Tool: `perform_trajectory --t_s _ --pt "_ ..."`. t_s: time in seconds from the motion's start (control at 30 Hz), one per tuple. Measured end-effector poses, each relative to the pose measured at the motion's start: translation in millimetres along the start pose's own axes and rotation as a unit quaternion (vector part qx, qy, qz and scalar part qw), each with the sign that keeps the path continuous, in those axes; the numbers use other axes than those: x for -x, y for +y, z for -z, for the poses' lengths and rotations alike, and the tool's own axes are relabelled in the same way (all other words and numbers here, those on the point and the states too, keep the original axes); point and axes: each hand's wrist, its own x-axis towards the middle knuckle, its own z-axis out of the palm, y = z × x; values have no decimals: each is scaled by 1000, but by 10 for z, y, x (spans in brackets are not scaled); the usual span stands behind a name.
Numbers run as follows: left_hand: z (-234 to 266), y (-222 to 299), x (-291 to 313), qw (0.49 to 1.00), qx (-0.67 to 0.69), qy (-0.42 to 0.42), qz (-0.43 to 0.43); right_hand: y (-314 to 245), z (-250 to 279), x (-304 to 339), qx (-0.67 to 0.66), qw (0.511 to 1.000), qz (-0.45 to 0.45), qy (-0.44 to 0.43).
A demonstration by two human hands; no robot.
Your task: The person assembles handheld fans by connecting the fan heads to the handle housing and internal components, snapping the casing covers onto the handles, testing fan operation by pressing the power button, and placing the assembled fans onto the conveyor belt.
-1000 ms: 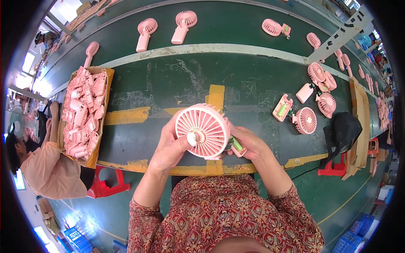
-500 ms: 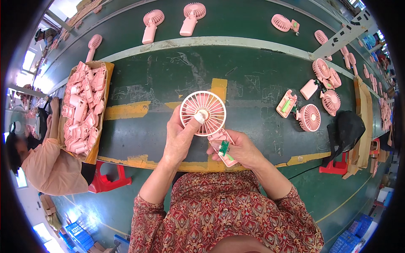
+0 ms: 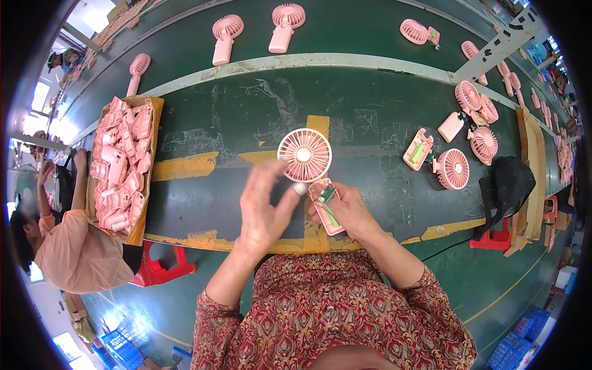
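Observation:
A pink handheld fan point(image 3: 304, 155) is before me over the middle of the bench, its round grille facing up. Its handle point(image 3: 333, 216) lies opened, with a green circuit board point(image 3: 327, 195) and a light green strip showing inside. My right hand point(image 3: 353, 213) grips this handle from the right, thumb on top. On the left, my left hand point(image 3: 265, 200) is apart from the grille, fingers spread, with a white covering on the thumb tip near the handle's top. Some of its fingers are blurred.
At the left stands a cardboard box point(image 3: 154, 132) of pink casing parts. Several opened fans point(image 3: 452, 169) lie at the right, near a black bag point(image 3: 512, 188). Beyond a pale rail point(image 3: 308, 60), finished-looking fans point(image 3: 282, 31) lie on green. A person point(image 3: 80, 246) sits at the left.
My left hand has let go of the fan's grille and spread its fingers. The grille has shifted slightly, and the board now lies closer to the handle. Fans beyond the rail have slid slightly right.

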Motion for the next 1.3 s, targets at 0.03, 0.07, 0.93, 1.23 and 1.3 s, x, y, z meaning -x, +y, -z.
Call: perform_trajectory --t_s 0.03,0.07,0.93,1.23,1.3 --pt "-17 67 43 998 43 -35 8 22 7 -8 0 1000 -1 0" --pt "-40 127 67 997 39 -59 -8 50 20 -17 2 1000 17 1" --pt "-54 -75 161 987 2 -135 90 -54 38 37 -128 991 -23 -13" --pt "-164 -65 173 992 18 -100 71 -15 75 -24 -142 989 -19 -27" --pt "-181 -80 167 993 30 -83 74 -6 74 -26 -148 988 -19 -30"
